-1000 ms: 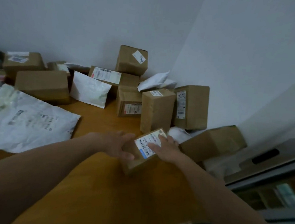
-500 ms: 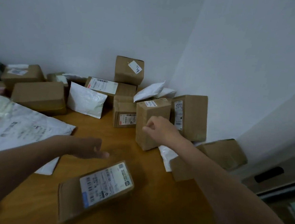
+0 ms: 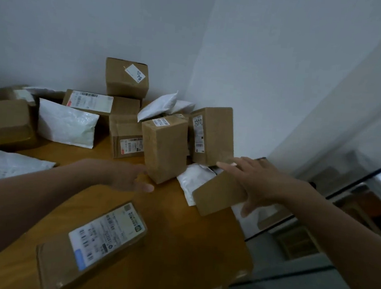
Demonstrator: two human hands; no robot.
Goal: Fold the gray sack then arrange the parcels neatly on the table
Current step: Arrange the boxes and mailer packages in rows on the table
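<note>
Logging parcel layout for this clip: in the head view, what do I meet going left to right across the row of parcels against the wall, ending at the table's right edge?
plain brown box → white padded bag → small box with red-marked label → tall upright box → box with vertical label → right hand

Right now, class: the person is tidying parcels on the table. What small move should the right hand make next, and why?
Probably close the right hand round the tilted brown box and draw it inward. The box leans at the table's right edge over a white mailer, the hand lies spread on it, and the left hand is open.
</note>
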